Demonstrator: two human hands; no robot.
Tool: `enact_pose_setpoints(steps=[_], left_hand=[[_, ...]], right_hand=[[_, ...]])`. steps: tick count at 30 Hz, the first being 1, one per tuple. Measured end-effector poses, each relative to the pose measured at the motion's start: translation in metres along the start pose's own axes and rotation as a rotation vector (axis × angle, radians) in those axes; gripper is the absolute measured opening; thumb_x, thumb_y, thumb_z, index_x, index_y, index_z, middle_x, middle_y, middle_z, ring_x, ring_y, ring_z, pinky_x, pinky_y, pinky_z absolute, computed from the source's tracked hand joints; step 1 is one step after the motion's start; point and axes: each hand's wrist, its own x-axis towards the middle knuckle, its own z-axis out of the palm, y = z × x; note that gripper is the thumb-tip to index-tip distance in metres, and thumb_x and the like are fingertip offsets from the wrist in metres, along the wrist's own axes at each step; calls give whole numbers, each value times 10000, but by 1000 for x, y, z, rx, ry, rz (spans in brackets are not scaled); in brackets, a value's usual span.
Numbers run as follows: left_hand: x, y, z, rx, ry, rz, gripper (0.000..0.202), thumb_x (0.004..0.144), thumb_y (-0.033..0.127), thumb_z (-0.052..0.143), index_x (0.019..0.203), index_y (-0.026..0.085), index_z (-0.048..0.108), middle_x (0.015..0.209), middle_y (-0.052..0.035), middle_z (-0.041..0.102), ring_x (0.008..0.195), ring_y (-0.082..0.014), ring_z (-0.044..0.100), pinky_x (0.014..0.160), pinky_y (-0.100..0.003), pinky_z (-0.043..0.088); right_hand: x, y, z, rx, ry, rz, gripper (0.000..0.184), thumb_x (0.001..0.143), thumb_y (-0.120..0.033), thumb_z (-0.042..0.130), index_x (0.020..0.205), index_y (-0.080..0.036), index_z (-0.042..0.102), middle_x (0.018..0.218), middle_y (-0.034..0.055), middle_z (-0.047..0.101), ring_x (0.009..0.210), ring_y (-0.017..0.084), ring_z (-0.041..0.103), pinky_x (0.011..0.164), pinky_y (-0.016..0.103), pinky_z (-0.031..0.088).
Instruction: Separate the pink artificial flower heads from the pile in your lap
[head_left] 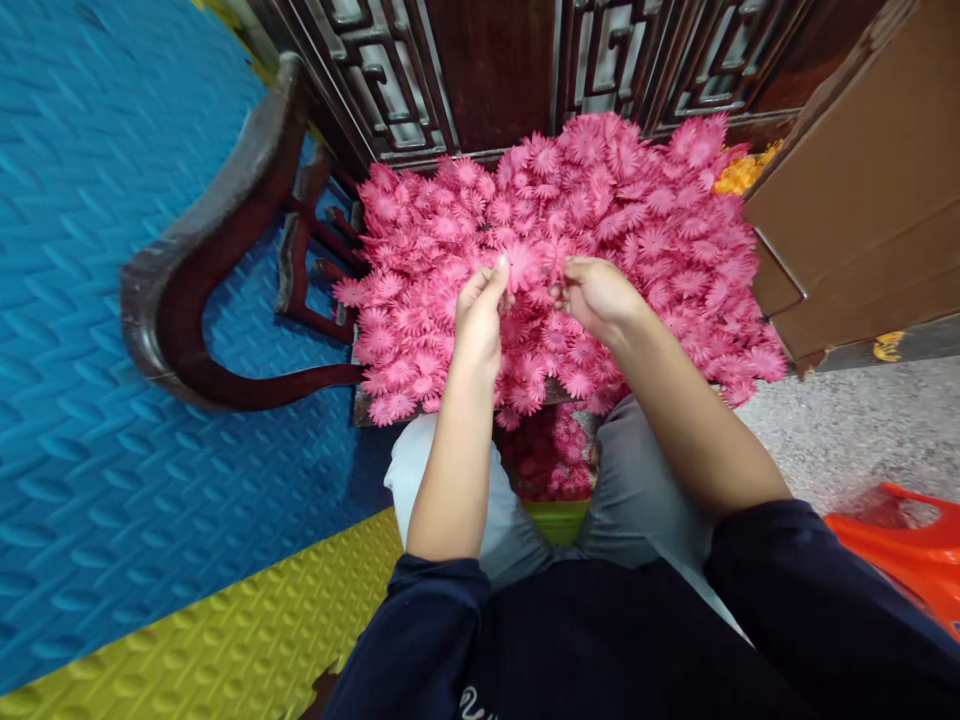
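Observation:
A thick heap of pink artificial flowers (420, 310) covers the seat in front of me. Over its middle, my left hand (478, 310) is closed, thumb and fingers pinching a pink flower (523, 264) by its edge. Just to the right, my right hand (596, 297) is closed too, its fingertips on another pink flower piece (556, 258). Both pieces are slightly blurred and nearly touch; whether they are joined I cannot tell. Between my knees, more pink flowers (568, 455) lie in a green container (559, 522).
On the left curves a dark wooden armrest (161, 320) above blue floor mat (67, 400) and a yellow mat strip (247, 610). Carved wooden panels (495, 70) stand behind the heap. To the right are a cardboard box (870, 200), some orange-yellow flowers (742, 172) and an orange plastic stool (911, 545).

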Motion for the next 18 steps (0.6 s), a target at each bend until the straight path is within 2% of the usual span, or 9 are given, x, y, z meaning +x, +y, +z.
enact_pose_setpoints(steps=[3,6,8,11,15,18], left_hand=[[0,5,-4,68,82,66,412,714,488,718,571,175,493,563,44,421,565,-74,442,588,-223,364],[-1,10,-6,152,96,130,411,727,436,729,538,174,475,543,47,397,575,-81,435,607,-224,365],[-2,10,-6,197,103,135,362,726,375,747,550,172,505,559,48,431,582,-78,437,618,-219,368],[-2,7,-5,234,118,121,256,708,307,770,619,171,572,614,44,508,598,-74,455,627,-208,373],[-2,5,-3,297,73,166,294,738,360,737,605,169,557,585,42,483,574,-75,425,596,-209,356],[-3,6,-4,369,41,207,366,762,420,703,571,171,514,553,45,426,552,-79,382,578,-222,335]], right_hand=[[18,2,-13,37,175,-52,226,921,-177,419,702,-181,476,595,-51,462,476,52,444,480,186,340],[41,10,-30,-76,250,-262,84,883,-257,505,891,-201,567,819,-15,600,633,76,554,613,229,457],[48,15,-36,-206,209,-435,141,841,-314,583,929,-204,594,920,10,632,784,108,604,753,280,494],[43,21,-30,-360,114,-645,217,784,-386,662,892,-200,628,953,27,653,909,134,610,879,316,478],[22,25,-10,-498,-96,-727,282,784,-470,645,870,-202,658,935,32,671,899,145,619,846,318,484],[16,24,-5,-536,-111,-761,319,765,-493,660,910,-210,678,970,37,679,915,155,613,829,319,488]])
